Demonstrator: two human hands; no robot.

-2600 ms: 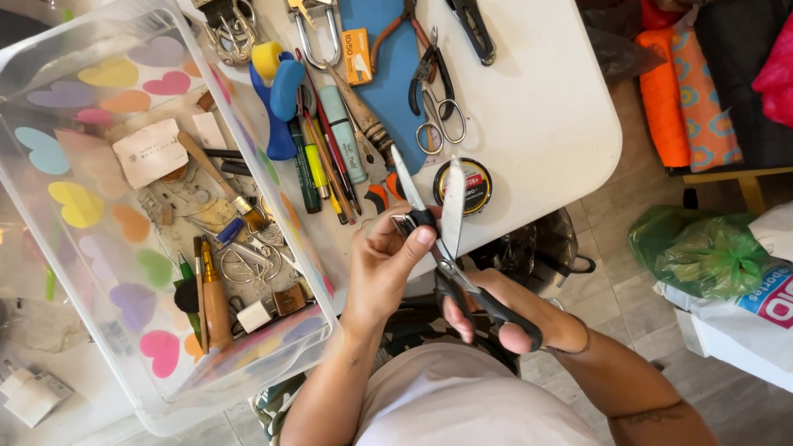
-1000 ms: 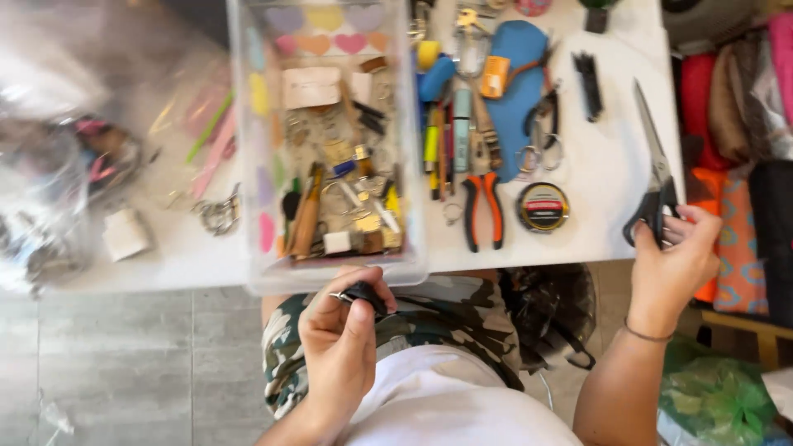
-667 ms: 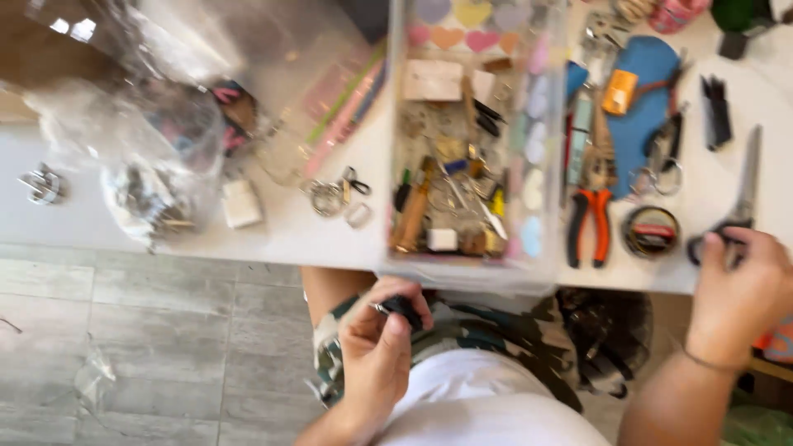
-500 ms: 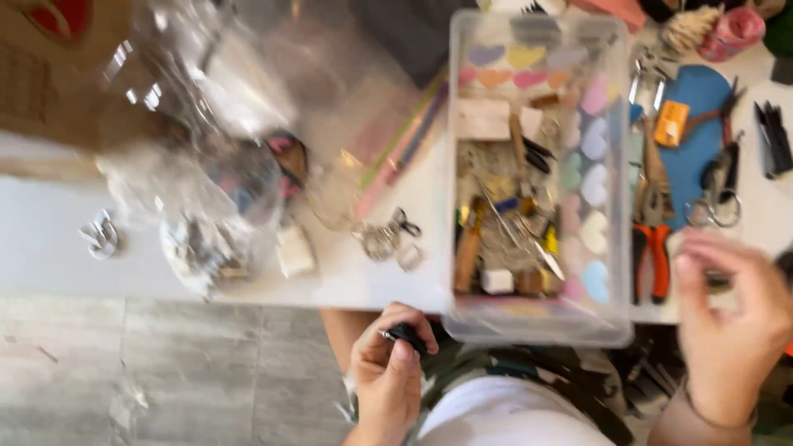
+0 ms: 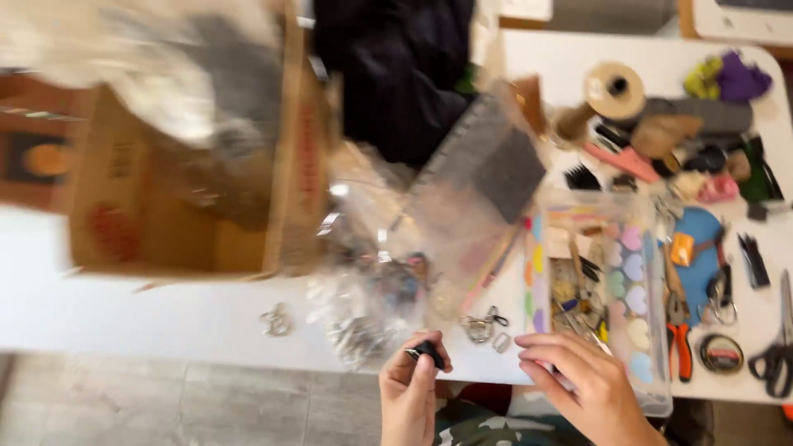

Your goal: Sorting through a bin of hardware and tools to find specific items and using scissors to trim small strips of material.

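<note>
Left hand (image 5: 410, 386) pinches a small black piece (image 5: 429, 353) at the tabletop (image 5: 165, 318) edge — right hand (image 5: 586, 384), fingers spread and empty, sits beside it, metal rings (image 5: 483, 327) just beyond, between both.

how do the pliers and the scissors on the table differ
The pliers have orange handles; the scissors have black ones. The pliers lie right beside the clear bin; the scissors lie further right, near the table end. The scissors have a long thin blade, the pliers a short dark head. Both lie flat with handles toward the person, untouched by either hand.
</note>
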